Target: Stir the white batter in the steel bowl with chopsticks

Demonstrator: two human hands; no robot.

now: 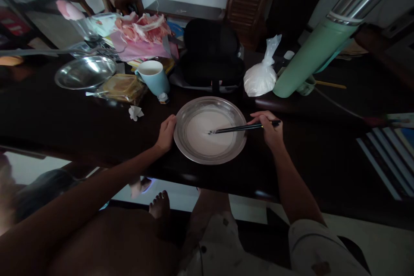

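Observation:
A round metal bowl [210, 160] stands on the dark table near its front edge. Pale, milky liquid [207, 144] fills its bottom. My left hand [167, 133] grips the bowl's left rim, fingers closed on it. Black chopsticks [237, 128] are held in my right hand [270, 128], at the right side of the bowl. They slant leftward over the rim, and their tips dip into the liquid near the middle. Behind the bowl to the right sits a tied clear bag of white powder [258, 79].
A tall green thermos [315, 56] stands behind on the right, with books [388, 159] at the right edge. To the left are a light blue mug [155, 78], an empty metal bowl [86, 73], a wrapped yellowish package [123, 87] and crumpled tissue [135, 113]. A black bag [211, 54] stands behind.

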